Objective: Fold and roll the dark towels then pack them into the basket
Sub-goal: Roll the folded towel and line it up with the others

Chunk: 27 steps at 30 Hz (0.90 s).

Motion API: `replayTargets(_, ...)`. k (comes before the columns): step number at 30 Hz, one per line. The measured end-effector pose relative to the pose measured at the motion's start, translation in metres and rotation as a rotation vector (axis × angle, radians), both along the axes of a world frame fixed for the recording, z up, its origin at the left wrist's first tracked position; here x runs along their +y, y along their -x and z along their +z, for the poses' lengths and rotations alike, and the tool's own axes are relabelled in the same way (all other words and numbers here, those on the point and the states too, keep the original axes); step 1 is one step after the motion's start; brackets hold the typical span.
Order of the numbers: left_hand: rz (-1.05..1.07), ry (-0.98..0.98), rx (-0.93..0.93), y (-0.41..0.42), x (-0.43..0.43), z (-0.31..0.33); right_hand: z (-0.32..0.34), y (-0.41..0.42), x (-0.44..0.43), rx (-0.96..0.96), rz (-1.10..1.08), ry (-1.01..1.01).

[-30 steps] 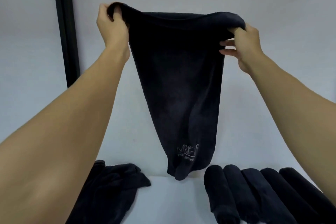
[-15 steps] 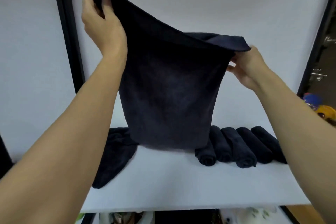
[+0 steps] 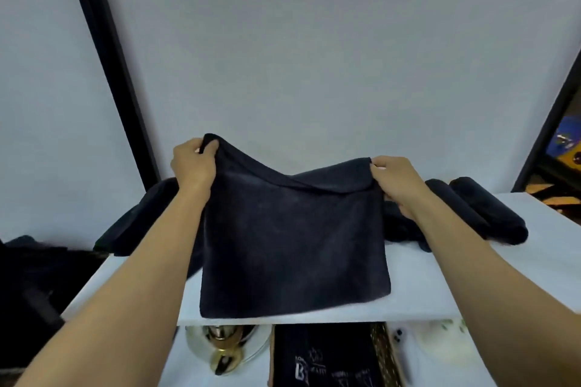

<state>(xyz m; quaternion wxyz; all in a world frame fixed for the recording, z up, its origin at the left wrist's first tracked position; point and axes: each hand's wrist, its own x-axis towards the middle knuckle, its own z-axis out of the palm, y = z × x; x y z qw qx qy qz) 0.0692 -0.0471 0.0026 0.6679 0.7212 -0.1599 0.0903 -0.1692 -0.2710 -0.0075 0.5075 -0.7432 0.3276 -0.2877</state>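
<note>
watching the head cam here. both hands are up over the middle of the desk point(image 3: 518, 280), holding one dark towel point(image 3: 292, 248) that's doubled over. left hand point(image 3: 193, 163) pinches the top left corner between thumb and curled fingers and has it a bit higher. right hand point(image 3: 394, 181) pinches the top right corner the same way. the top edge sags between them. the towel's lower part lies flat on the desk, bottom edge right along the front edge. rolled towels point(image 3: 490, 214) lie side by side toward the back right corner, partly hidden by the right arm. a loose heap of dark towels point(image 3: 138, 217) sits at the back left corner. below the front edge there's a dark box-like thing point(image 3: 323, 355) with pale print, can't tell if it's the basket.
</note>
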Motion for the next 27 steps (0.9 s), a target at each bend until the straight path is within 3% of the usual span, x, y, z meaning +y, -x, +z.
replayTargets(4, -0.039, -0.163, 0.177, -0.052, -0.036, -0.020, -0.019, -0.043, -0.035, 0.120, -0.127, 0.061)
replayTargets(8, -0.256, -0.456, 0.309, -0.057, -0.044, -0.059, -0.053, -0.062, -0.034, 0.479, -0.094, 0.309)
replayTargets(13, -0.320, -0.855, 0.105, -0.004, 0.002, -0.116, -0.085, -0.034, 0.012, 0.596, -0.023, 0.427)
replayTargets(18, -0.253, -0.975, 0.079, 0.047, 0.050, -0.134, -0.111, 0.022, 0.046, 0.894, -0.064, 0.486)
replayTargets(22, -0.216, -0.903, 0.153, 0.071, 0.069, -0.130, -0.122, 0.041, 0.051, 0.764, -0.095, 0.341)
replayTargets(27, -0.284, -0.590, 0.356, 0.075, 0.089, -0.130, -0.112, 0.051, 0.058, 0.331, 0.023, 0.114)
